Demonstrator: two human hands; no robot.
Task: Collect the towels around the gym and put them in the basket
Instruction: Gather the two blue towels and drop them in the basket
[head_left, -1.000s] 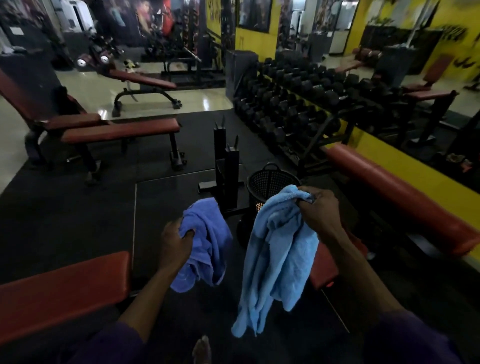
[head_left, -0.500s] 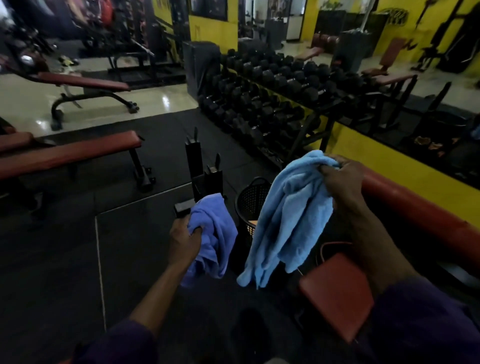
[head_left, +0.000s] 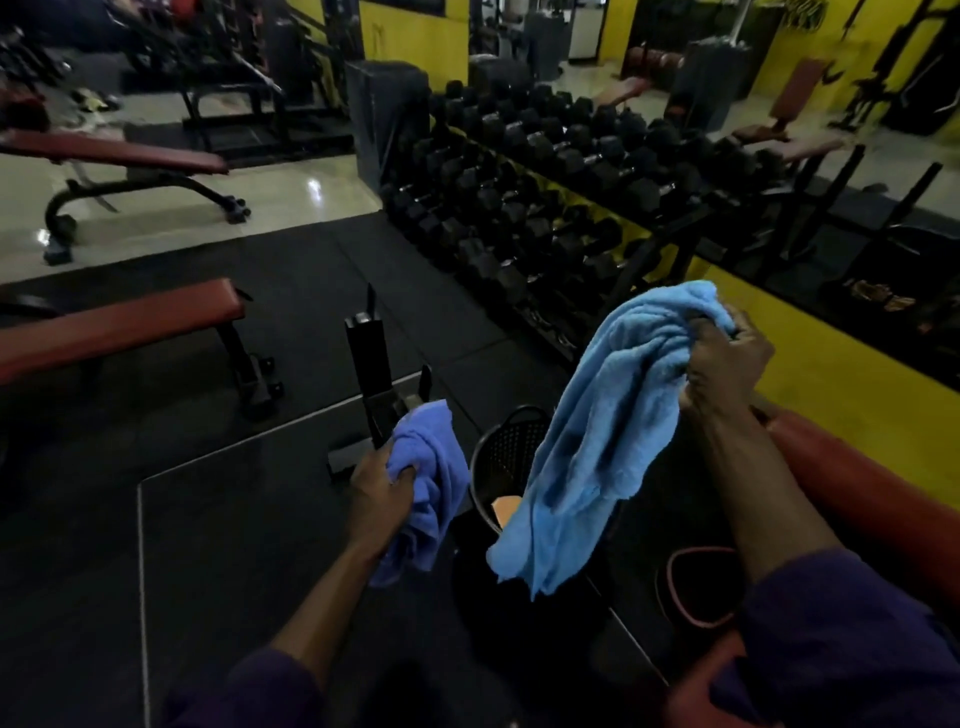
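Note:
My left hand (head_left: 378, 480) grips a bunched darker blue towel (head_left: 428, 483) that hangs down beside it. My right hand (head_left: 724, 364) is raised higher and grips the top of a larger light blue towel (head_left: 597, 441), which drapes down over the right side of a black perforated basket (head_left: 506, 452). The basket stands on the dark floor between my two hands. Something orange (head_left: 506, 506) shows inside it. The towel hides much of the basket's right rim.
A long rack of black dumbbells (head_left: 545, 197) runs behind the basket. A black upright post (head_left: 371, 369) stands just left of it. Red padded benches sit at the left (head_left: 119, 322) and right (head_left: 857, 478). Dark rubber mat floor (head_left: 234, 519) lies in front.
The view has swung right and closer to the basket. My right hand lifted the light blue towel higher, above the basket. My left hand keeps holding the darker towel.

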